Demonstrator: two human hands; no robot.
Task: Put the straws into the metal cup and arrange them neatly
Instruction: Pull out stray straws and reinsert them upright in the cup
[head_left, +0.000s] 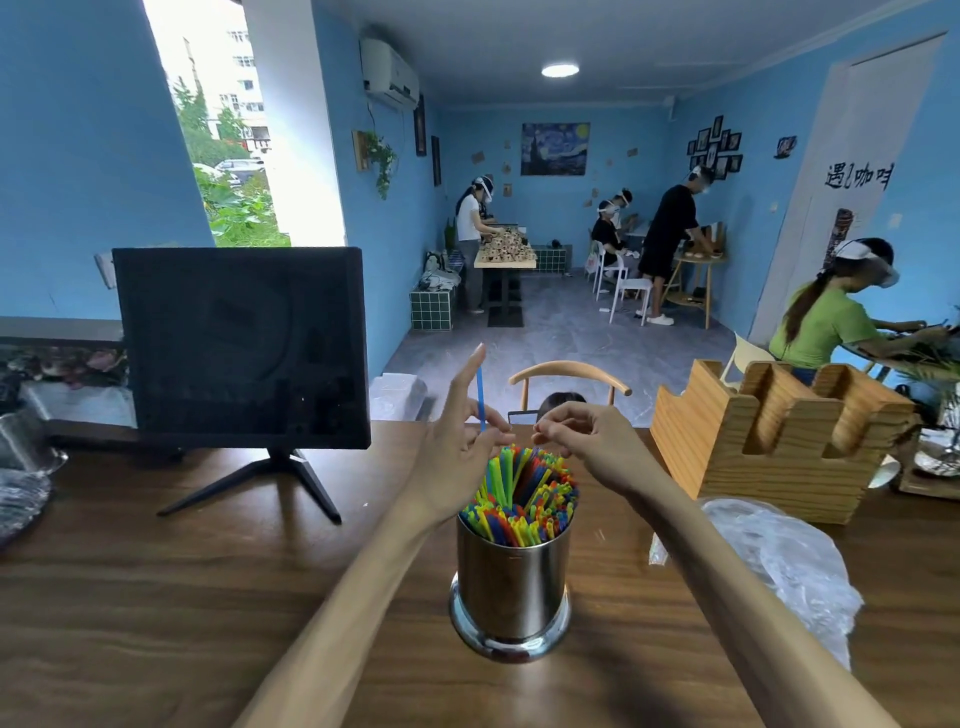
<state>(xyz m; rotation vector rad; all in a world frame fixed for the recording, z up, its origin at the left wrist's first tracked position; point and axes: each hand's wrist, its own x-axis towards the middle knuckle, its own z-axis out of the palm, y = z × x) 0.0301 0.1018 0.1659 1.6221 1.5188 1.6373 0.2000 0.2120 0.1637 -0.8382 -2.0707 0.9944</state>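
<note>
A blue-walled room with people working at far tables lies behind a wooden desk (156, 597) carrying a dark monitor (241, 345), a wooden holder (769, 441) and crumpled plastic wrap (784, 561). At the desk's middle a shiny metal cup (511, 587) stands upright, packed with multicoloured straws (524, 499). Above it, the left hand (457, 441) pinches a blue straw (480, 397); the right hand (587, 441) pinches a straw tip, its grip curled.

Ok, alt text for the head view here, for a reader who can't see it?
Two bare hands work above a metal cup packed with colourful straws on a wooden table; the left hand pinches one blue straw upright, the right hand pinches straws at the bunch's top. A dark monitor stands left, a wooden holder right.
</note>
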